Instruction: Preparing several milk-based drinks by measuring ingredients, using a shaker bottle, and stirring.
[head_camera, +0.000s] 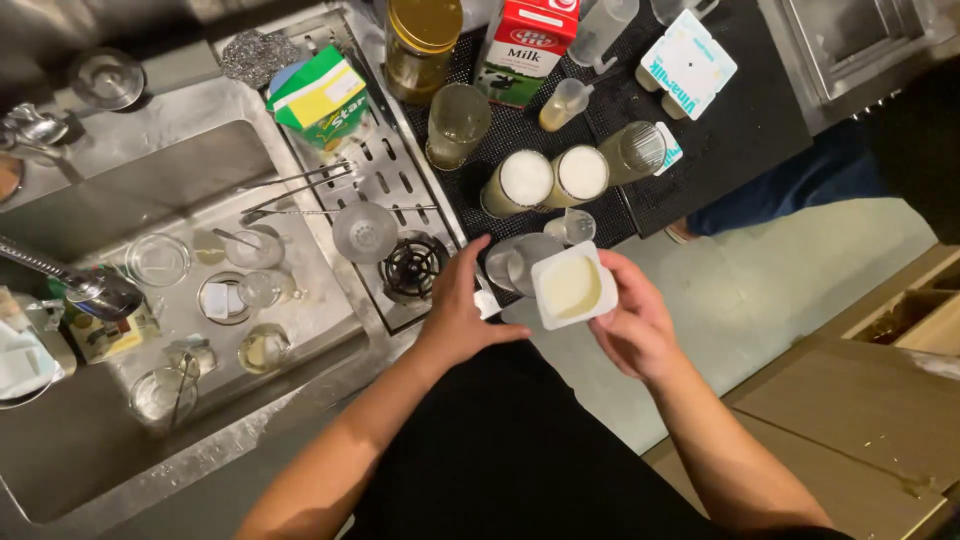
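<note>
Right hand (632, 325): pinches a square white cup (572, 287) by its right rim
Cup: mouth up, slightly tilted, creamy liquid inside, above the mat's (740, 130) near edge
Left hand (462, 308): fingers curled around a metal shaker (518, 262)

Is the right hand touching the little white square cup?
Touching. The head view shows the right hand with its fingers wrapped against the edge of the white square cup, holding it up.
</note>
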